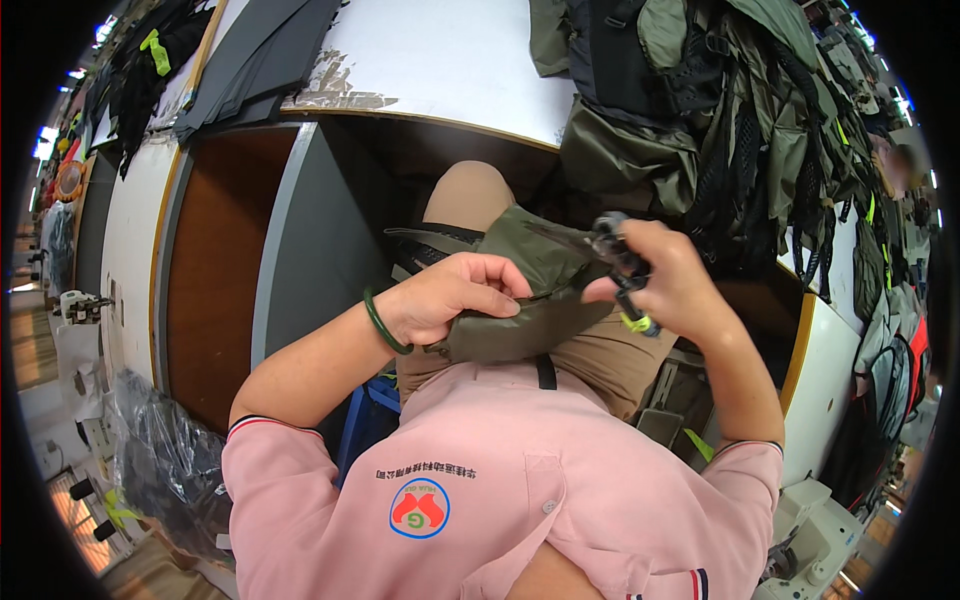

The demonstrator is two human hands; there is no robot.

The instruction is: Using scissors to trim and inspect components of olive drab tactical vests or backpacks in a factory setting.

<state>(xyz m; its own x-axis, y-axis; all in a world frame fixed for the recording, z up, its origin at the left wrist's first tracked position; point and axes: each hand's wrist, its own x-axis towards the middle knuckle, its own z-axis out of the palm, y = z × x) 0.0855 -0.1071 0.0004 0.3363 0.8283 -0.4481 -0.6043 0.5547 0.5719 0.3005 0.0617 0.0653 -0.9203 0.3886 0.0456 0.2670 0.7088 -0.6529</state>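
Note:
An olive-green fabric piece (pixel 500 335), like a small bag or pouch, lies across my lap in loose folds. My left hand (pixel 455 295), a dark green bangle (pixel 384 325) at its wrist, pinches the cloth's edge between thumb and bent fingers. At the cloth's right side, my right hand (pixel 675 280) is closed around a small black item (pixel 622 258) with a yellow-green bit near its lower end. Motion smears that item, so its kind cannot be made out. Dark straps (pixel 435 238) stick out from the cloth's far left side.
Ahead stands a white worktable (pixel 450 60) with a chipped edge and open compartments below. Dark grey sheets (pixel 260 65) hang over its left part. Olive and black bags (pixel 690 120) are heaped at the right. A plastic bag (pixel 170 450) lies left, a sewing machine (pixel 825 535) lower right.

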